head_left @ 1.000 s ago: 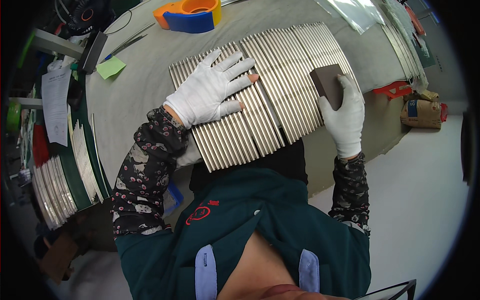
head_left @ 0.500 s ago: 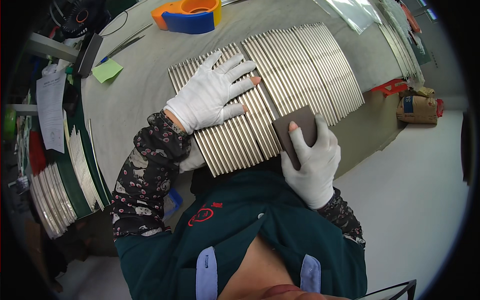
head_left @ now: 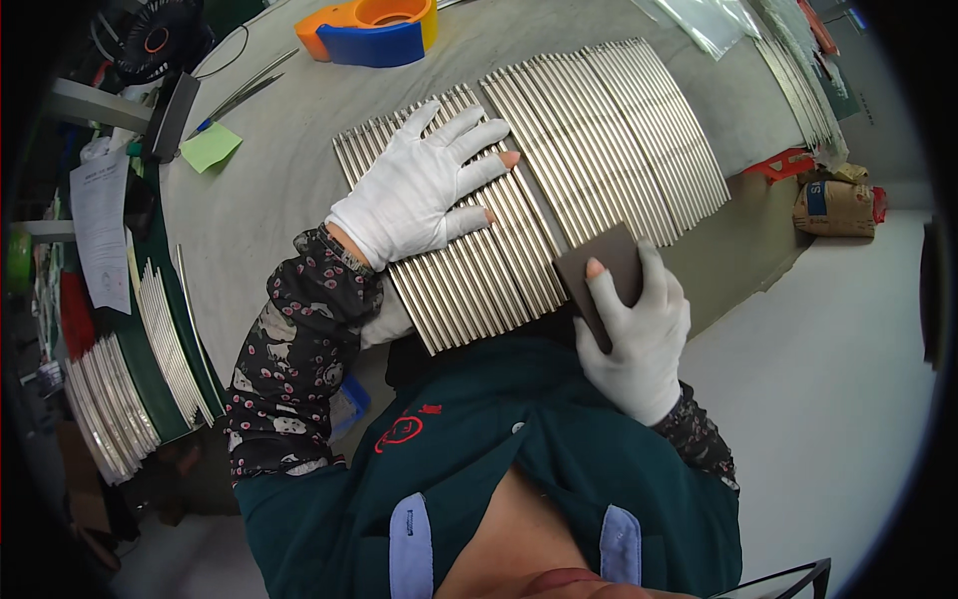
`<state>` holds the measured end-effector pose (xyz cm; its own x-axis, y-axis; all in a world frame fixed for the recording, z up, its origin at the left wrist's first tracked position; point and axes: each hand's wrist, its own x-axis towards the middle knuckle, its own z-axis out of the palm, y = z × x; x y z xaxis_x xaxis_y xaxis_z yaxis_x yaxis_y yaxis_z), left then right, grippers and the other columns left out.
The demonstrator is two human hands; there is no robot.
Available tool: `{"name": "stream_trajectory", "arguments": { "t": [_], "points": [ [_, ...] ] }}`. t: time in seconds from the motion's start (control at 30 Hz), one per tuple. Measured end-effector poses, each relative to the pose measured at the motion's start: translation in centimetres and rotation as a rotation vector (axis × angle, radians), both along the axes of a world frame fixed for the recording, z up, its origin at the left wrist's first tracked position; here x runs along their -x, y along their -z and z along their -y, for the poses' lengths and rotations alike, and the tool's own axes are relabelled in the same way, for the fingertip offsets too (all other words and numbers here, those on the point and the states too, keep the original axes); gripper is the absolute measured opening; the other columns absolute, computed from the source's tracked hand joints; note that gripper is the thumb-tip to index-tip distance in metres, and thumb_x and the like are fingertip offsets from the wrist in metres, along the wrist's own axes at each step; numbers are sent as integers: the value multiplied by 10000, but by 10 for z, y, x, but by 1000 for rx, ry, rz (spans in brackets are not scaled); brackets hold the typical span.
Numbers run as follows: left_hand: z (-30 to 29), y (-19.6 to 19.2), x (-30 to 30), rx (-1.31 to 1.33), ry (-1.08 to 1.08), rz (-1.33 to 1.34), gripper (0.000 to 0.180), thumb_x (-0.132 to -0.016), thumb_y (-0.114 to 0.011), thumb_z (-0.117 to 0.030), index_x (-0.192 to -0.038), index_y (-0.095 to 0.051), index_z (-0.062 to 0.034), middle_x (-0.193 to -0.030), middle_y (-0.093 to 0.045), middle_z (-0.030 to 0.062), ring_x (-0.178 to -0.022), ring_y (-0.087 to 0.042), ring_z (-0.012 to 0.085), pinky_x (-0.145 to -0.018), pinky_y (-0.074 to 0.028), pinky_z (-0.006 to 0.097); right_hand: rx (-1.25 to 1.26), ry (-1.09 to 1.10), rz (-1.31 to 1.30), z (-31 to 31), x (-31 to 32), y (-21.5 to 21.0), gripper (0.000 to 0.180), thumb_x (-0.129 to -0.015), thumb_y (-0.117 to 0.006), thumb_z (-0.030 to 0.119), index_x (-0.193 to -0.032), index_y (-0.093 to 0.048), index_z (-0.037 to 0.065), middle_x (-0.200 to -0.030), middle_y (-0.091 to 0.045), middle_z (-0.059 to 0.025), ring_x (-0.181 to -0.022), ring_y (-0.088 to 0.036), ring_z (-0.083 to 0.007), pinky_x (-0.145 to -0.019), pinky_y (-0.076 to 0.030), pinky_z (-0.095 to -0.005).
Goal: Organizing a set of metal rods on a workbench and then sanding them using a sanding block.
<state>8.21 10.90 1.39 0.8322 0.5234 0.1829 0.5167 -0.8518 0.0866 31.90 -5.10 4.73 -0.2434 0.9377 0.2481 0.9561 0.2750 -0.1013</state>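
Note:
Shiny metal rods lie side by side on the table in two groups, a left group (head_left: 469, 295) and a right group (head_left: 609, 145), with a narrow gap between them. My left hand (head_left: 414, 195), in a white glove, rests flat with fingers spread across the left group. My right hand (head_left: 644, 344), also gloved, grips a dark grey-brown sanding block (head_left: 611, 265). That block is at the near end of the rods, by the gap; whether it touches them I cannot tell. Bare fingertips poke out of both gloves.
Beyond the rods stands an orange and blue tape dispenser (head_left: 374, 42). A green sticky note (head_left: 211, 148) and tweezers (head_left: 239, 100) lie left on the grey table (head_left: 269, 180). More rods (head_left: 110, 409) are stacked at lower left. Plastic bags (head_left: 704, 25) lie at the far right.
My right hand and the sanding block have moved slightly right and toward me, away from the left rods. My left hand stays in place on the rods.

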Motion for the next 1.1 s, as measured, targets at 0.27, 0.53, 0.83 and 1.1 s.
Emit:
{"name": "stream_trajectory", "arguments": {
  "t": [0.27,0.53,0.83,1.1],
  "points": [
    [-1,0,-5,19,23,50,655,-940,-357,-573,-1429,-377,-139,-1482,-348,149,-1364,-324,360,-1120,-209,546,-64,43,-134,23,-29,-7,663,-572,-765,130,-1208,-583,174,-1366,-403,-233,-1127,-468,-362,-894,-386,-423],
    [-6,-3,-8,-87,-48,-23,581,-910,-476,-476,-1352,-477,-98,-1453,-403,124,-1360,-345,312,-1121,-235,520,-74,29,-109,0,-14,3,647,-605,-765,186,-1222,-575,181,-1336,-413,-225,-1102,-466,-354,-861,-391,-418],
    [-11,-5,-7,-3,-48,-65,660,-942,-323,-595,-1420,-401,-146,-1490,-351,141,-1371,-319,355,-1114,-218,556,-105,4,27,-81,31,0,493,-723,-694,262,-1191,-613,131,-1202,-483,-248,-965,-550,-322,-696,-468,-386],
    [-8,1,-7,-17,-41,-31,658,-943,-323,-597,-1436,-369,-164,-1504,-314,148,-1367,-322,372,-1106,-219,574,-6,31,-97,0,-34,-14,576,-603,-740,130,-1165,-613,146,-1318,-442,-239,-1073,-498,-359,-864,-405,-444]
  ]
}}
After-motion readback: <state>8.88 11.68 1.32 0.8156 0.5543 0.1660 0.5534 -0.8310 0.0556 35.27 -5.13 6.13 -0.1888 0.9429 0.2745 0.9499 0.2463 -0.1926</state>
